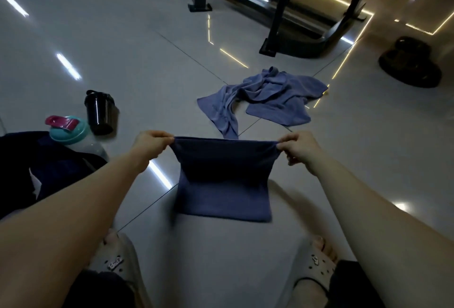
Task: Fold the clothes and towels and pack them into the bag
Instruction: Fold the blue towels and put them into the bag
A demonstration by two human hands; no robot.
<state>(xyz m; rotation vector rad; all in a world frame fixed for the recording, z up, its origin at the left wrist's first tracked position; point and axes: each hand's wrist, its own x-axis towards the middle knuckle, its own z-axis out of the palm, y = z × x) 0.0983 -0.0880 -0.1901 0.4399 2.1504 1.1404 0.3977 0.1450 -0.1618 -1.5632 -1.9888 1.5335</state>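
We are pinching the dark blue towel (pixel 223 185) by its two upper corners; our left hand (pixel 149 144) is gripping the left corner between thumb and curled fingers, and our right hand (pixel 298 149) is gripping the right corner in the same way; the hands are standing well apart, level with each other, and the top edge is stretching taut between them. The towel is hanging down from that edge and bending forward, so that its lower half is lying flat on the tiled floor (pixel 122 37) between our two pale sandals (pixel 118 261); it is looking already doubled, with straight sides.

Beyond it, a lighter blue towel (pixel 265 96) is lying crumpled and unfolded on the floor, apart from the one we are holding. To our left, what seems to be the dark bag (pixel 36 167) is sitting on the floor; a bottle with a teal lid and pink cap (pixel 71 133) is lying against its far edge, and a black shaker cup (pixel 99 113) is standing upright just beside the bottle. Farther off, the black frame of a gym machine (pixel 277 8) is standing on the tiles; to the right a dark rounded object (pixel 410 62) is resting, too dim for us to tell what it is.
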